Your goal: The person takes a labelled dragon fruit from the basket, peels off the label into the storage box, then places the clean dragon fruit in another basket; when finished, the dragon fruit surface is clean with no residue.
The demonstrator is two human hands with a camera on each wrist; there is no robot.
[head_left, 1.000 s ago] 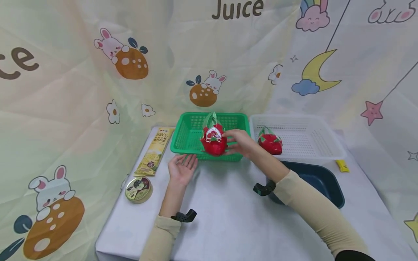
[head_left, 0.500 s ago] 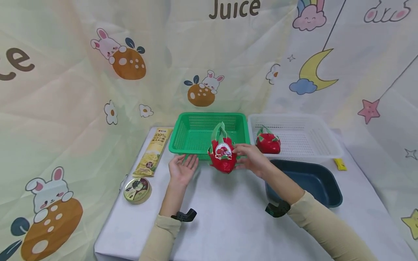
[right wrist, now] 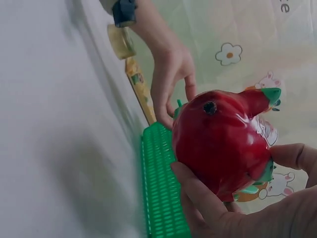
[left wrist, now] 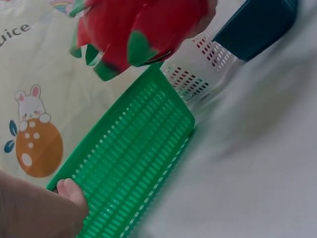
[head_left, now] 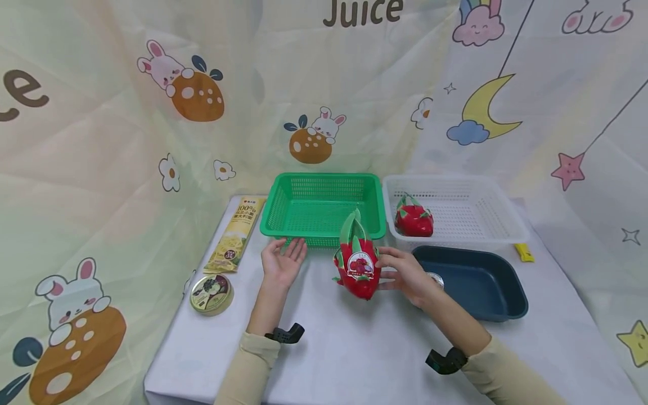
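One glossy, bulbous red-and-green fruit (head_left: 357,260), cropped in left-wrist view, our right hand (head_left: 408,277) grips; at nine o'clock, our left hand (head_left: 282,266) lies loose.

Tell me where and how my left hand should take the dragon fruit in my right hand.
Probably take the red body of the dragon fruit, bringing the left hand in from the left. That flank looks free of fingers, while the right hand holds the opposite side; the leafy crown narrows upward, likely less secure.
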